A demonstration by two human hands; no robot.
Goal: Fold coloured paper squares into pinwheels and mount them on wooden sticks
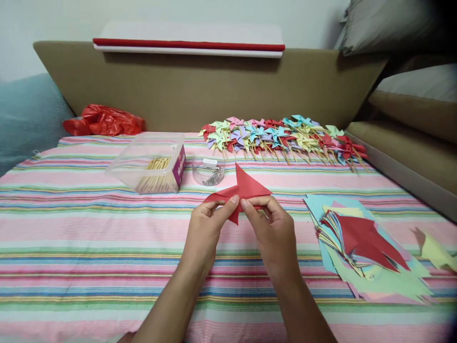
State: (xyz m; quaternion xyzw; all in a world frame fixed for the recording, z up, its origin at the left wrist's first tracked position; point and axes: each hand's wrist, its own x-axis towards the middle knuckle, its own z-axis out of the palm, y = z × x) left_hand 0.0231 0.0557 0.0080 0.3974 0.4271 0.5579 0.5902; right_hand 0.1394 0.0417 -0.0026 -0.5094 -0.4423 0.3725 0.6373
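Between my two hands, above the striped cloth, is a red paper pinwheel [250, 183] with pointed blades. My left hand [209, 221] pinches it from the left, thumb on its middle. From the other side my right hand [273, 224] grips it, and the two thumb tips nearly meet at the centre. The fingers behind the paper are partly hidden. Just beyond the hands stands a round clear dish [195, 175] of small metal pins with a little white box in it. To its left, a clear plastic box [124, 164] holds many wooden sticks.
Many finished pinwheels on sticks [274, 136] lie in a row at the back. Cut coloured paper sheets [389, 283] are stacked at the right, a yellow piece [437, 250] beside them. A red plastic bag [112, 121] sits back left; cushions [417, 100] border the right.
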